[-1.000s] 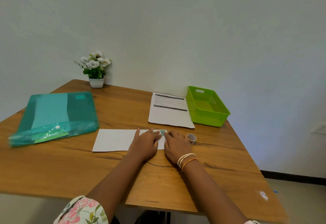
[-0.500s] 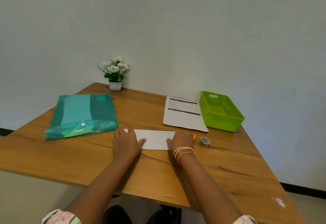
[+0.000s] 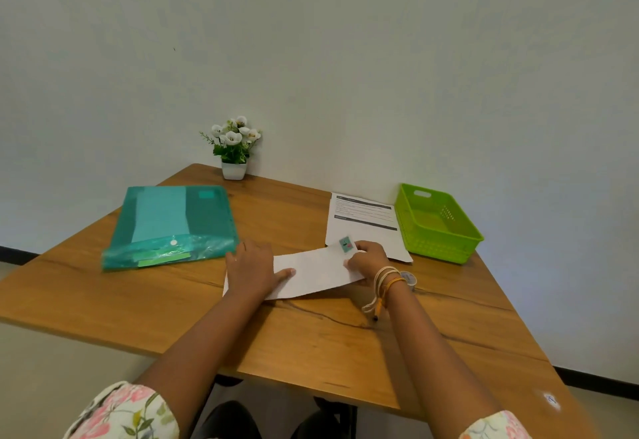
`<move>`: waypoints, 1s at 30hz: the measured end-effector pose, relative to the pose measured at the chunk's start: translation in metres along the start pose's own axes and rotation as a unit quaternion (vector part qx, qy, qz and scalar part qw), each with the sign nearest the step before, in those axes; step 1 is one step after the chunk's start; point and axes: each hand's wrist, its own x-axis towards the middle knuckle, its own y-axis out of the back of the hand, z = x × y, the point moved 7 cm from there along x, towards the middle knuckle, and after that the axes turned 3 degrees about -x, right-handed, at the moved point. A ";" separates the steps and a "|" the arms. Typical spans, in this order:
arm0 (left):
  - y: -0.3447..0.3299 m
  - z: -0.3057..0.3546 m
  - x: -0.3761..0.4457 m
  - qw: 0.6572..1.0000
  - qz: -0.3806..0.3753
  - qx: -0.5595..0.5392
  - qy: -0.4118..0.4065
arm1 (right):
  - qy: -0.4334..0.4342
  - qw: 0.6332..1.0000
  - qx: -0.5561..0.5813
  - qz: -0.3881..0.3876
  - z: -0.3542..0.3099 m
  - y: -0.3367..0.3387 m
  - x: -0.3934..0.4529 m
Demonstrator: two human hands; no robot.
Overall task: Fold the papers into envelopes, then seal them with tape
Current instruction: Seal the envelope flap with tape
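Here, folded paper (image 3: 313, 274): one white strip on the wooden table (image 3: 311, 331), its right end lifted, a teal tape piece (image 3: 346, 244) on that end.
Left hand (image 3: 249, 267): flat, pressing the strip's left end.
Right hand (image 3: 369, 258): pinching the right end.
Tape roll (image 3: 409, 279): one, beside the right wrist.
Green basket (image 3: 436, 226): one; contents not clear.
Teal folder (image 3: 173, 226): one, sheets inside.
Printed sheet (image 3: 364, 222): one.

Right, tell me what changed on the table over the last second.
The folded paper now lies tilted, its right end raised toward the printed sheet. The right hand now pinches that end; the left hand presses flat. Folder, basket, tape roll unmoved.
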 end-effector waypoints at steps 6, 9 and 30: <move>0.016 -0.004 0.019 0.956 -0.198 -0.215 -0.001 | -0.014 0.971 0.238 -0.031 -0.008 0.014 0.002; 0.020 0.001 0.015 0.895 -0.246 -0.370 0.029 | -0.026 0.939 0.343 0.003 -0.009 0.019 0.002; 0.015 0.125 0.002 0.678 -0.453 -0.559 0.151 | 0.020 0.957 0.279 0.080 -0.002 0.057 -0.004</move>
